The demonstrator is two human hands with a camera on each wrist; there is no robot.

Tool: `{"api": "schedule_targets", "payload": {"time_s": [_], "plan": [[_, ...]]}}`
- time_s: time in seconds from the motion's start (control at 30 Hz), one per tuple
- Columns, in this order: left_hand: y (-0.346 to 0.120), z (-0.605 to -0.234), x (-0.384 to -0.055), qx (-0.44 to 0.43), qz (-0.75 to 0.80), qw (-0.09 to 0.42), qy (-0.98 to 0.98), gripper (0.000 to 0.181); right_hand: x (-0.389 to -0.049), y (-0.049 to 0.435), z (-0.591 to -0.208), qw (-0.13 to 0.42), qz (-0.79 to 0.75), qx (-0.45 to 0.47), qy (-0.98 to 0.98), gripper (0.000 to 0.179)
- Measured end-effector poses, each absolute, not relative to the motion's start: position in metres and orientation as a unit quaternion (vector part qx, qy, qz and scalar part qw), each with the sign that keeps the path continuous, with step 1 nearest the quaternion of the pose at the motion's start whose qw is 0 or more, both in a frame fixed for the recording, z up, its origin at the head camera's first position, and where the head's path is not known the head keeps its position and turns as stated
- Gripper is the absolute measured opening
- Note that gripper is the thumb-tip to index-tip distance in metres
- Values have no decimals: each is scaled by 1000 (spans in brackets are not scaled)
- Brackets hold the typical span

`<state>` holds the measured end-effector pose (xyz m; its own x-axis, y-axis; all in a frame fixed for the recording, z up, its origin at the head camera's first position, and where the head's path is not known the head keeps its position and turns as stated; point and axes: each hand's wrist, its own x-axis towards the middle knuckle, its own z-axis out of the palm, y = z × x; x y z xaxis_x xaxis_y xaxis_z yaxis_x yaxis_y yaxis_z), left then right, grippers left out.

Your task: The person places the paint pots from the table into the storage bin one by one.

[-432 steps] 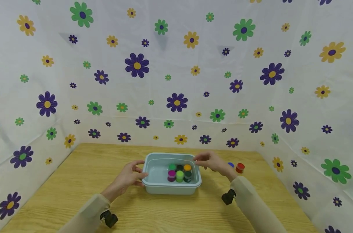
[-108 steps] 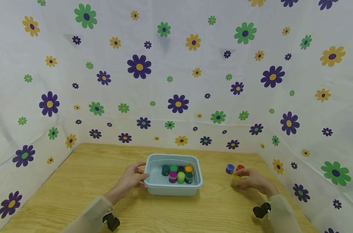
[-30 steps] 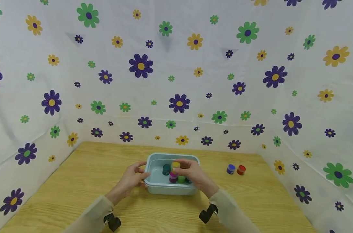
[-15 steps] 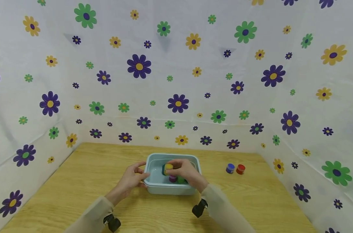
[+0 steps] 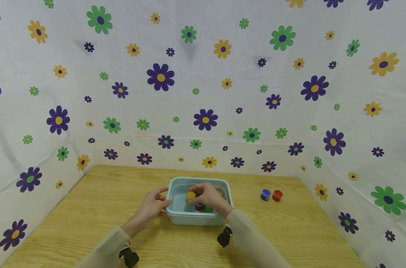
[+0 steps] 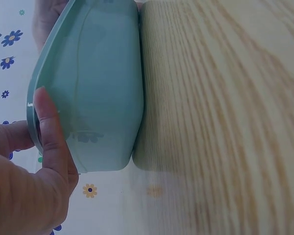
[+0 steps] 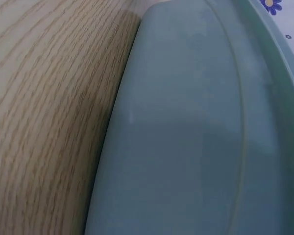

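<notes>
A pale blue-green plastic tub [image 5: 196,219] stands on the wooden table. My left hand [image 5: 147,213] grips its left end at the rim. In the left wrist view, that hand [image 6: 36,176] has thumb and fingers on either side of the tub's rim [image 6: 32,100]. My right hand [image 5: 208,195] reaches into the tub and pinches a small yellow-lidded paint jar [image 5: 190,195]. Beside it inside are a purple jar [image 5: 199,207], a green jar [image 5: 208,209] and an orange-lidded jar [image 5: 219,193], partly hidden by the right hand. Only the tub's wall [image 7: 176,122] and the table show in the right wrist view.
A blue paint jar [image 5: 265,194] and a red paint jar [image 5: 277,195] stand side by side on the table [image 5: 169,249], right of the tub. A white flowered cloth [image 5: 176,100] hangs behind the table and along both sides.
A dark teal jar appeared in the tub earlier. My right hand picked up the yellow jar from the table, carried it into the tub and shifted left. My left hand stays on the rim.
</notes>
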<state>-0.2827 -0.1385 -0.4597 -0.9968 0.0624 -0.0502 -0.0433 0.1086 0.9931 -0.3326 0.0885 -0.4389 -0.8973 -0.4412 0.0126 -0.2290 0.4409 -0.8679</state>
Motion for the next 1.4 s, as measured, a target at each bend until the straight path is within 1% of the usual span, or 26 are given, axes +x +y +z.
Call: {"api": "schedule_targets", "payload": {"time_s": [0.43, 0.7, 0.9, 1.03, 1.27, 1.4], "plan": [[-139, -462, -285, 5, 665, 39, 746, 57, -336, 87, -441, 108, -453, -204, 861, 36], [-139, -459, -287, 13, 664, 40, 746, 59, -341, 85, -441, 89, -415, -208, 881, 32], [-139, -458, -285, 7, 663, 46, 747, 56, -340, 84, -444, 92, -395, -212, 889, 33], [-139, -457, -285, 8, 661, 47, 749, 56, -340, 83, -445, 83, -384, -219, 893, 30], [-139, -459, -284, 11, 661, 49, 749, 56, -337, 82, -444, 88, -364, -222, 900, 34], [-139, -459, -284, 13, 663, 49, 747, 56, -335, 83, -443, 90, -371, -223, 897, 34]]}}
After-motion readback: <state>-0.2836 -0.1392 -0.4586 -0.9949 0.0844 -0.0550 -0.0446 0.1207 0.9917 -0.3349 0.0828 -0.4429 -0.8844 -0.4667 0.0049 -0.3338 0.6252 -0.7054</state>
